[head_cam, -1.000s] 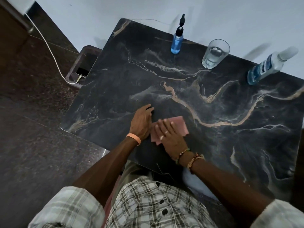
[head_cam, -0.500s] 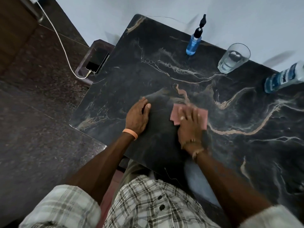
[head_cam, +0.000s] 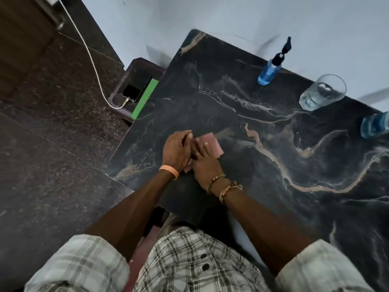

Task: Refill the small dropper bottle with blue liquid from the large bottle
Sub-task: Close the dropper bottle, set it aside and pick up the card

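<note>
Now I have both palms down on the dark marble table (head_cam: pixel 273 186), working a small pink cloth (head_cam: pixel 212 144) near its left edge. My right hand (head_cam: pixel 205 163) lies flat on the cloth with the fingers stretched out and slightly parted, a ring showing on one of them; my left hand (head_cam: pixel 176 150) sits just beside it, touching, its fingers laid close together and curled a little over the cloth's left side. Neither hand pinches anything that I can see. As I judge it, this is a wipe of the table top rather than the pouring itself, so the thing to do well is keep the pressure even, sweep in short strokes, and stay clear of the far edge where the glassware stands, since a careless sweep could knock something over. Whether any spill lies under the cloth I cannot tell. The large bottle (head_cam: pixel 375 127) is at the far right, cut off by the frame edge, showing only a clear base tinted blue. Left of it stands an empty-looking clear glass (head_cam: pixel 323 92), upright. Further left, at the far edge and well apart from my hands, stands the small dropper bottle (head_cam: pixel 270 72): upright, clear, filled with blue liquid through most of its body, with a black dropper cap seated on its neck.
</note>
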Demonstrator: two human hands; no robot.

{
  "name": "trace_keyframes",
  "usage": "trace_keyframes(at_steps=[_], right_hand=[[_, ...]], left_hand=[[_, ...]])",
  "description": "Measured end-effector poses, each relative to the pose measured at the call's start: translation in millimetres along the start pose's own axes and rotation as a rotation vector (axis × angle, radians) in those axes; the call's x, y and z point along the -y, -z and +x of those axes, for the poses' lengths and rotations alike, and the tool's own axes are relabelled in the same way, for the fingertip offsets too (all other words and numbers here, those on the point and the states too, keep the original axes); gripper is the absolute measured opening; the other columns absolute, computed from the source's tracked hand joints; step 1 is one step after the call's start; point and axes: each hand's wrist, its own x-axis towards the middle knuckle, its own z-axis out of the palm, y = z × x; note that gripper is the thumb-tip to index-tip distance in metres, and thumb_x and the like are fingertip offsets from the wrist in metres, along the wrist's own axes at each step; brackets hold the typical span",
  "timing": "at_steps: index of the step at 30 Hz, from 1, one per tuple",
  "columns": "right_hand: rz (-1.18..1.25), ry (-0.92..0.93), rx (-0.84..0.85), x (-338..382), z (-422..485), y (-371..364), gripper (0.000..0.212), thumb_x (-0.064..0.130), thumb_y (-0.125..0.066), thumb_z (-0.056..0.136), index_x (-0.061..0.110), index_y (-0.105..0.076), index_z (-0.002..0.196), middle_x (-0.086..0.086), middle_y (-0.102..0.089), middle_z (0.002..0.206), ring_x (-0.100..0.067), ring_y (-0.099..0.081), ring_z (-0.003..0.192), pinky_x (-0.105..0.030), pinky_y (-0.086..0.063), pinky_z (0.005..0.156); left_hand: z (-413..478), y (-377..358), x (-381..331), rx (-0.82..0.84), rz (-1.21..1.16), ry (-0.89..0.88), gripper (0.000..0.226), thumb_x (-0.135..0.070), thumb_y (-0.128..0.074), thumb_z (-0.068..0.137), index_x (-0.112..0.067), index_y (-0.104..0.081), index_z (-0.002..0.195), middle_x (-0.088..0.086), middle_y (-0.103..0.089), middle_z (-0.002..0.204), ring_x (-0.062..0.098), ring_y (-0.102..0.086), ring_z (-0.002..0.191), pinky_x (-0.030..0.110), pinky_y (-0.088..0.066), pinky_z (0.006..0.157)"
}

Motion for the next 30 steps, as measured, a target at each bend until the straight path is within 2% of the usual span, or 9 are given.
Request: trace_keyframes(at_steps=[3,6,10,15,20,24,27,29,30], right_hand=[[-0.065,0.185,-0.029,-43,28,27,0.047,0.021,-0.049,0.097,0.021,-0.045,0.144,-0.009,-0.028,0.158,-0.032,-0.019,0.147,-0.047,-0.011,0.121],[0.035,-0.207,-0.232,-92,14,40,0.049,0.009,-0.056,0.093,0.019,-0.051,0.141,-0.013,-0.041,0.151,-0.037,-0.034,0.14,-0.048,-0.021,0.117],[0.096,-0.673,-0.288,-91,-64,15,0.057,0.006,-0.051,0.09,0.015,-0.044,0.146,-0.018,-0.027,0.157,-0.041,-0.025,0.144,-0.047,-0.016,0.118],[-0.13,-0.314,-0.225,-45,-104,-11,0.054,0.029,-0.071,0.08,0.013,-0.062,0.13,-0.018,-0.056,0.137,-0.045,-0.056,0.12,-0.055,-0.049,0.094],[-0.026,-0.823,-0.124,-104,-119,10,0.058,0.013,-0.042,0.096,0.022,-0.031,0.152,-0.011,-0.021,0.16,-0.037,-0.025,0.143,-0.047,-0.03,0.11],[0.015,-0.852,-0.026,-56,-109,18,0.049,0.025,-0.038,0.099,0.023,-0.035,0.148,-0.011,-0.031,0.155,-0.03,-0.04,0.132,-0.037,-0.043,0.095],[0.53,-0.624,-0.146,-38,-119,40,0.033,0.02,-0.047,0.099,0.029,-0.062,0.127,-0.002,-0.067,0.12,-0.011,-0.064,0.105,-0.022,-0.05,0.084],[1.144,-0.654,-0.251,-60,-127,72,0.025,0.006,-0.05,0.099,0.023,-0.067,0.105,0.004,-0.069,0.093,0.003,-0.067,0.081,-0.013,-0.052,0.069],[1.346,-0.763,-0.324,-76,-133,80,0.019,0.004,-0.051,0.098,0.017,-0.064,0.102,0.001,-0.067,0.088,-0.004,-0.068,0.079,-0.022,-0.057,0.067]], left_hand=[[12,6,3,0.045,-0.015,-0.133,0.022,-0.018,-0.05,0.1,-0.013,-0.071,0.103,0.005,-0.073,0.098,0.014,-0.063,0.089,0.019,-0.04,0.082],[25,0,-3,0.177,0.036,-0.279,0.024,-0.021,-0.052,0.1,-0.012,-0.07,0.113,0.006,-0.073,0.108,0.018,-0.063,0.098,0.026,-0.041,0.089],[29,-23,-28,0.328,0.079,-0.358,0.029,-0.02,-0.054,0.098,-0.005,-0.067,0.12,0.012,-0.07,0.117,0.029,-0.062,0.108,0.034,-0.04,0.099],[23,-50,-63,0.523,0.058,-0.507,0.025,-0.012,-0.054,0.095,-0.006,-0.068,0.115,0.013,-0.069,0.114,0.03,-0.06,0.104,0.035,-0.04,0.096],[23,-62,-72,0.588,0.109,-0.612,0.021,-0.014,-0.054,0.094,-0.006,-0.069,0.107,0.014,-0.069,0.107,0.03,-0.06,0.101,0.038,-0.042,0.094],[17,-65,-70,0.556,0.038,-0.494,0.021,-0.008,-0.055,0.094,-0.004,-0.07,0.108,0.014,-0.07,0.108,0.029,-0.061,0.103,0.035,-0.043,0.095],[16,-62,-71,0.434,-0.089,-0.235,0.022,-0.009,-0.057,0.094,-0.009,-0.07,0.111,0.006,-0.071,0.112,0.019,-0.064,0.104,0.024,-0.045,0.093],[20,-59,-74,0.339,-0.163,-0.082,0.019,-0.013,-0.061,0.094,-0.012,-0.071,0.11,0.002,-0.073,0.11,0.015,-0.066,0.102,0.024,-0.048,0.094],[23,-58,-75,0.316,-0.18,-0.036,0.019,-0.015,-0.063,0.093,-0.013,-0.071,0.11,0.001,-0.073,0.108,0.013,-0.067,0.1,0.024,-0.049,0.093]])
